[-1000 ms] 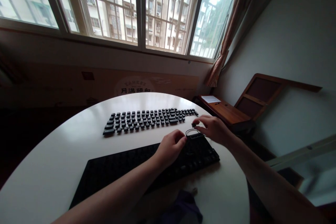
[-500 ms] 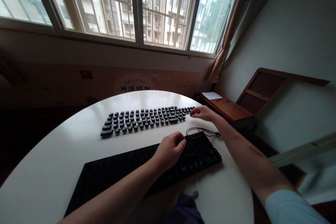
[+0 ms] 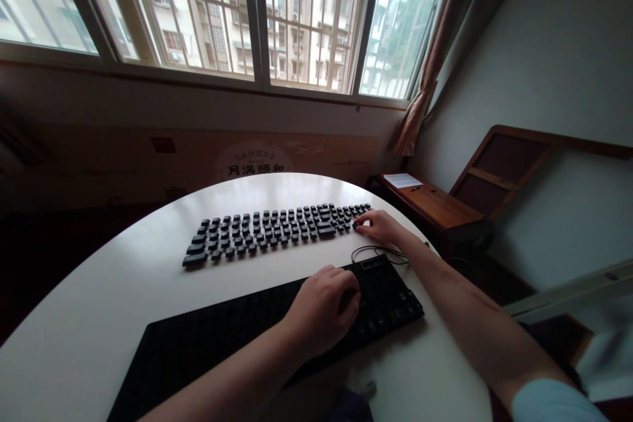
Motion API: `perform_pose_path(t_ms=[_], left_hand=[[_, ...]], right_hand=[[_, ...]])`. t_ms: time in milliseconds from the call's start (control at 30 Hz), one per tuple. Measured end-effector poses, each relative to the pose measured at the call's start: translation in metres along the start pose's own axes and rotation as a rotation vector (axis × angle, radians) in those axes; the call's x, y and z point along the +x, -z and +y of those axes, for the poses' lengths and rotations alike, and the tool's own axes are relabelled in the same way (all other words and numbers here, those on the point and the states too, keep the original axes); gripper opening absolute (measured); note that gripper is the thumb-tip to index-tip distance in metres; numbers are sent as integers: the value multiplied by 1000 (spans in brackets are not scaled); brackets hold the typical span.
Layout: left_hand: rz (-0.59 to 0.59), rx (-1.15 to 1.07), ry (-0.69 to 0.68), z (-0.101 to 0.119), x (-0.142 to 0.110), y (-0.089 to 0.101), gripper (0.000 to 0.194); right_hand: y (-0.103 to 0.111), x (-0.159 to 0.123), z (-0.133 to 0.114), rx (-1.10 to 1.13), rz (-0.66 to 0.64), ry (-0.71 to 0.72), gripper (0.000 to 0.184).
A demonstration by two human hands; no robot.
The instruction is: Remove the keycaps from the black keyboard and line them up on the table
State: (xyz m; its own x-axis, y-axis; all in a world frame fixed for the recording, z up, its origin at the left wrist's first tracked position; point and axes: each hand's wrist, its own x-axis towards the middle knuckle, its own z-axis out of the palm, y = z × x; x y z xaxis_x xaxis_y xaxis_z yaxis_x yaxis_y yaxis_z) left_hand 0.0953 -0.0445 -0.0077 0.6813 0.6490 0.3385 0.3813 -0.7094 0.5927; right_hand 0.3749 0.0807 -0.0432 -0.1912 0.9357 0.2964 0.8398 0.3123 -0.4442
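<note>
A black keyboard (image 3: 217,323) lies slanted across the near part of the white round table. Over its right half rests my left hand (image 3: 324,306), fingers curled in; whatever they hold, if anything, is hidden. Farther back, loose black keycaps (image 3: 267,231) stand in staggered rows on the table. At the right end of these rows, the fingertips of my right hand (image 3: 380,227) pinch a small black keycap (image 3: 355,225) close to the tabletop. Some keys still show at the keyboard's right end.
A black cable (image 3: 368,250) loops behind the keyboard. At the table's near edge lies a dark purple cloth-like thing (image 3: 349,405), partly cut off. Right of the white table (image 3: 89,316) stands a wooden chair (image 3: 440,201) with a paper sheet on it. A barred window is behind.
My right hand has shifted slightly left and nearer with the keycap. My left hand has moved a little right and nearer over the keyboard, turning at the wrist. The view has shifted slightly.
</note>
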Motion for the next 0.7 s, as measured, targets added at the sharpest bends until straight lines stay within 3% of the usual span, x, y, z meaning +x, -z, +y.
perform_pose_path(t_ms=[267, 500, 700], left_hand=[[3, -2, -21, 1, 1, 1, 7], [-11, -6, -12, 1, 1, 2, 7], [-1, -14, -23, 0, 0, -1, 6]], right_hand=[[0, -2, 0, -10, 27, 5, 31], [-4, -1, 0, -35, 52, 8, 14], [-4, -1, -2, -53, 60, 13, 13]])
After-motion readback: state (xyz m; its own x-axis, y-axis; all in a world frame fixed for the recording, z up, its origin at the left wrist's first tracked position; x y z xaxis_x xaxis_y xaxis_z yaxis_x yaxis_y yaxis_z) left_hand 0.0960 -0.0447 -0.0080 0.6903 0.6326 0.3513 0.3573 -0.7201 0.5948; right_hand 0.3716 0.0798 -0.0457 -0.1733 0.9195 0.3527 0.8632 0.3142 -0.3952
